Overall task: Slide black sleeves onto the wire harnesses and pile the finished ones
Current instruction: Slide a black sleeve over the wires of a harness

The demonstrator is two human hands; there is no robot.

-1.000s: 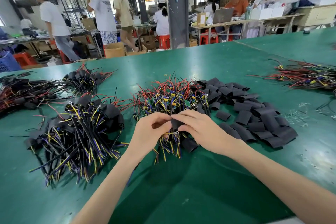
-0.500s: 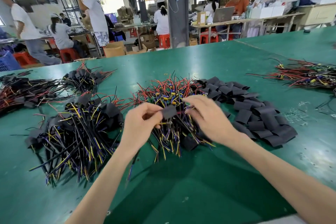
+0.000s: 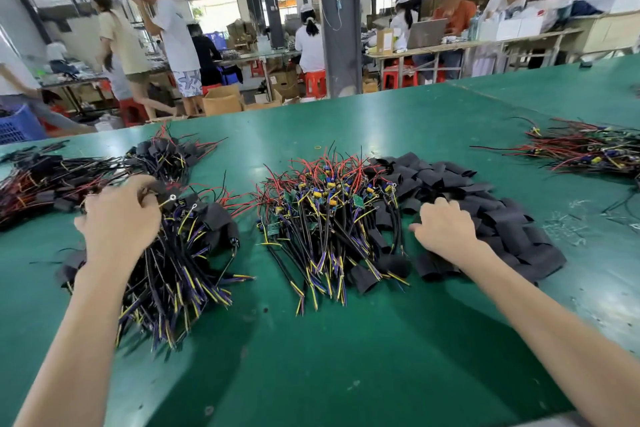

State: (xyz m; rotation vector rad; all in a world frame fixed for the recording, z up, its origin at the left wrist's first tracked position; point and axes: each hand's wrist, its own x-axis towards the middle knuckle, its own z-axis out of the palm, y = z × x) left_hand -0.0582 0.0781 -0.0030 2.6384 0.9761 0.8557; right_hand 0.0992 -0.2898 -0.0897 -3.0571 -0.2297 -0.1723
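My left hand [image 3: 119, 222] is over the top of the pile of sleeved harnesses [image 3: 173, 263] at the left, fingers closed on a sleeved harness whose ring terminal [image 3: 172, 198] sticks out past my thumb. A heap of bare harnesses [image 3: 329, 215] with red, yellow and purple wires and small green boards lies in the middle. My right hand [image 3: 445, 229] rests palm down on the heap of loose black sleeves [image 3: 485, 215] at the right; its fingertips are among the sleeves and I cannot tell whether they grip one.
More sleeved harnesses [image 3: 52, 180] lie at the far left, and another bundle of bare harnesses [image 3: 585, 149] at the far right. The green table [image 3: 346, 357] ends at a near edge by my forearms. Several people work and walk beyond the table's far edge.
Both hands held one harness and its sleeve over the middle heap. They have parted: my left hand carried the sleeved harness left onto the pile, my right hand moved right onto the loose sleeves.
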